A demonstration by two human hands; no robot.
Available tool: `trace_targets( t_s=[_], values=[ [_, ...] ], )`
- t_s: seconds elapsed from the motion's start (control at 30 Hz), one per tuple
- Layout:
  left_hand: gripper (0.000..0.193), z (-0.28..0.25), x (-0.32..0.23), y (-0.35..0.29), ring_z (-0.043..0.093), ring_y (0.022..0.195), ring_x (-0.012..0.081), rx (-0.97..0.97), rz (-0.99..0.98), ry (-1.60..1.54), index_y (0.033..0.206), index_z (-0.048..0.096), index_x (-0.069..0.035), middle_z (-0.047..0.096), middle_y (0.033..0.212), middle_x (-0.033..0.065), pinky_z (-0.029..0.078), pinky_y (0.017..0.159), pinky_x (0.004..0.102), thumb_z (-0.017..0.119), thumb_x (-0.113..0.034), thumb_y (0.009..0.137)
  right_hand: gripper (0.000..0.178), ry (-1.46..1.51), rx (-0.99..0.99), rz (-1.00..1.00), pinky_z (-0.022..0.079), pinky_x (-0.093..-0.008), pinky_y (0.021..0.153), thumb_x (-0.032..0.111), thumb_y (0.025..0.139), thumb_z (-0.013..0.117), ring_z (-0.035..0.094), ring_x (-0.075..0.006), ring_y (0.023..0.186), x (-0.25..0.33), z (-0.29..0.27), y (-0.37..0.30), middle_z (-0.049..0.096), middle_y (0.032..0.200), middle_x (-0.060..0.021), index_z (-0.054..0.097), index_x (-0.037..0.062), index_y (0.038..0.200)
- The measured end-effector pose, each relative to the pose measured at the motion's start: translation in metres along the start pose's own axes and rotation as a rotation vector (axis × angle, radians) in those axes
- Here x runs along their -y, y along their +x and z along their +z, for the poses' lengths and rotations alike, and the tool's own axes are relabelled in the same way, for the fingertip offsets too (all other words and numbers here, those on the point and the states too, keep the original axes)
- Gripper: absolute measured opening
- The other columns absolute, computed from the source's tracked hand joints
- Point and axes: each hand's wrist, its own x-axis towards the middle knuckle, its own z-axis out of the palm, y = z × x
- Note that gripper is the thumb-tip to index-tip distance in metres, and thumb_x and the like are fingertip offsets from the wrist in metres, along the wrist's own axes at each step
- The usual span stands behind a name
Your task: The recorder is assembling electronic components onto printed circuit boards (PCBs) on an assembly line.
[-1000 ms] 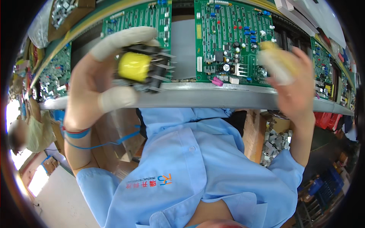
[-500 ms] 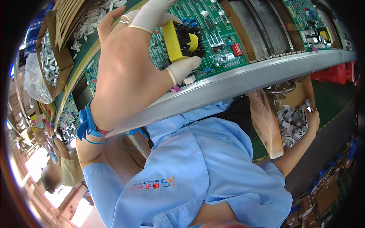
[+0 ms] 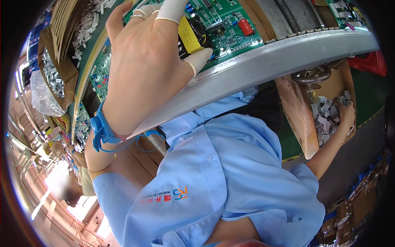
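Note:
My left hand (image 3: 144, 70), with white finger cots and a blue wrist strap, lies over a green circuit board (image 3: 236, 44). Its thumb presses the near side of a yellow-and-black transformer (image 3: 190, 36) while the fingers reach around the far side; part of the transformer is hidden beneath the hand. At the right, below the rail, my right hand (image 3: 348, 115) is down in a cardboard box (image 3: 338, 74) among small grey-white parts (image 3: 327, 112). Its fingers are curled together, and whatever they hold is hidden.
A grey metal rail (image 3: 251, 66) runs between my body and the boards. Another circuit board (image 3: 347, 12) sits farther right. A metal handwheel (image 3: 311, 75) juts over the box. Cartons of small parts (image 3: 52, 76) stand at far left, where another person (image 3: 74, 191) is visible.
The view has shifted. The circuit board and transformer sit farther left, more under my left hand. My right hand has moved from the box's edge deeper among the parts.

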Motion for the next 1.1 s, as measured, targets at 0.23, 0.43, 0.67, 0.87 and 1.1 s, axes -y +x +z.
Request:
trace_targets(
  t_s=[0.23,0.43,0.67,0.87,1.1],
  values=[
    [0.074,-0.001,0.0,0.001,0.065,0.092,0.0307,0.034,-0.005,-0.013,0.133,0.051,-0.01,0.068,0.096,0.0124,0.031,0.105,0.0476,0.083,-0.026,0.068,0.058,-0.002,0.049,-0.02,0.044,-0.0492,0.098,0.038,0.083,0.062,0.053,-0.0394,0.12,0.019,-0.025,-0.017,0.058,0.128,-0.021,0.051,0.0107,0.134],
    [0.051,-0.007,-0.007,0.008,0.066,0.084,0.0311,0.077,0.006,0.074,0.114,0.063,-0.004,0.067,0.084,0.0142,0.038,0.099,0.0443,0.08,-0.021,0.069,0.043,0.091,-0.034,-0.089,0.047,-0.0496,0.092,0.031,0.083,0.055,0.058,-0.0414,0.111,-0.021,0.013,0.018,0.062,0.118,-0.0235,0.06,0.0085,0.119],
    [0.051,-0.048,-0.038,0.063,0.063,0.073,0.0317,0.779,-0.362,0.072,0.112,0.05,0.007,0.061,0.069,0.0145,0.028,0.104,0.0496,0.073,-0.027,0.082,0.039,0.176,-0.034,-0.035,0.047,-0.05,0.091,0.029,0.083,0.05,0.058,-0.043,0.11,-0.006,-0.015,-0.003,0.063,0.116,-0.0223,0.063,0.0109,0.115],
    [0.034,-0.049,-0.016,0.063,0.061,0.068,0.033,0.863,-0.12,-0.031,0.097,0.056,0.011,0.058,0.062,0.0152,0.03,0.103,0.0499,0.066,-0.015,0.077,0.043,0.269,-0.198,0.047,0.049,-0.0463,0.089,0.041,0.085,0.058,0.062,-0.038,0.108,0.005,-0.067,-0.015,0.065,0.117,-0.0161,0.064,0.0148,0.118],
    [0.024,0.0,0.0,-0.003,0.066,0.075,0.0245,0.157,0.012,-0.024,0.085,0.07,-0.002,0.067,0.075,0.0107,0.047,0.076,0.0339,0.072,-0.013,0.065,0.037,0.857,-0.479,-0.267,0.049,-0.0306,0.087,0.029,0.088,0.068,0.065,-0.0192,0.1,0.014,-0.119,-0.018,0.071,0.107,-0.0115,0.067,0.0032,0.115]
  ],
)
